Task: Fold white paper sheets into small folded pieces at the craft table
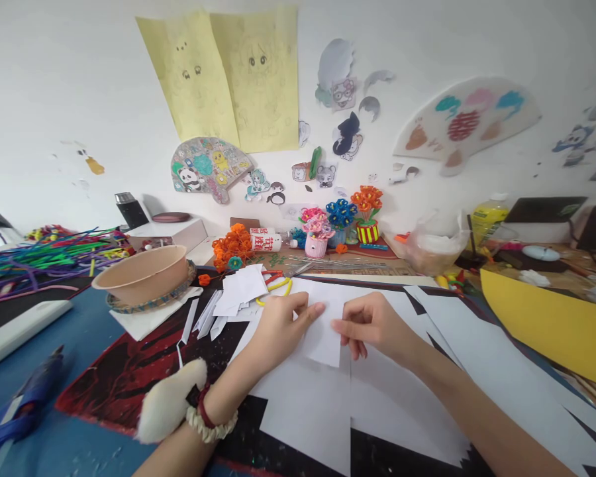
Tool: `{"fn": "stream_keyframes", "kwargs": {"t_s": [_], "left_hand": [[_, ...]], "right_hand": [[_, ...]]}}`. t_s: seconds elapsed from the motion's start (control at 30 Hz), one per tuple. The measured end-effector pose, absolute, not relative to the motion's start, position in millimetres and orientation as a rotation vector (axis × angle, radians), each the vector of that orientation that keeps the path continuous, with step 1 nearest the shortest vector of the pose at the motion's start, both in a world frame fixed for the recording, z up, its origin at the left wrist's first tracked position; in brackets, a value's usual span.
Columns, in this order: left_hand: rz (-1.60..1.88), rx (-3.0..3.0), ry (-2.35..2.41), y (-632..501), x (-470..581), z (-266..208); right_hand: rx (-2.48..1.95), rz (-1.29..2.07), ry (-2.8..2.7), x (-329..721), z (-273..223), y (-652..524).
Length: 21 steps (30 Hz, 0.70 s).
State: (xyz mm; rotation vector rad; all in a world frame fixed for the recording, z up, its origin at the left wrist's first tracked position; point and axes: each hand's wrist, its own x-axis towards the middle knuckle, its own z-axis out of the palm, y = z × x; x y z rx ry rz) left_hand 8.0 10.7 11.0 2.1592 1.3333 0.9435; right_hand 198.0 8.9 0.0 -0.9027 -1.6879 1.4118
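Between my two hands a small rectangular piece of white paper (325, 344) is held up above larger white sheets. My left hand (285, 328) is closed on its left side, the thumb lying across the front. At the right edge, the thumb and fingers of my right hand (370, 326) pinch the same piece. Beneath lie large white paper sheets (302, 411), some with cut, jagged edges. Just beyond my left hand are yellow-handled scissors (281, 285) and a pile of small cut papers (241, 291). A cream scrunchie (212, 427) and a fluffy white piece are at my left wrist.
A pinkish bowl (139, 275) stands on the left, with a blue glue gun (22, 397) nearer me. Pipe-cleaner flowers (315, 228) line the back by the wall. Yellow card (551, 324) lies at the right, behind it a plastic bag (434, 245) and a yellow bottle (489, 218).
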Motion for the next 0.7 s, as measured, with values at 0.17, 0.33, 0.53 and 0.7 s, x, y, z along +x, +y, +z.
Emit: {"fn": "stream_keyframes", "kwargs": {"t_s": [0.17,0.33,0.53,0.7], "left_hand": [[1.053,1.954,1.29,8.6,9.5,10.6],[1.095,1.9,1.332,7.4,11.5,9.5],[1.102,1.872,1.228,6.9,11.3,12.8],[0.984,1.984,1.237,1.7,16.3,16.0]], "right_hand": [[-0.85,1.513,-1.743,196.9,-3.1,8.4],[-0.838,1.594,-1.788,200.4,-1.1,8.7],[-0.868,1.465,-1.691,200.0,0.8,10.6],[-0.875,1.416,-1.622,200.1,2.1,10.9]]}}
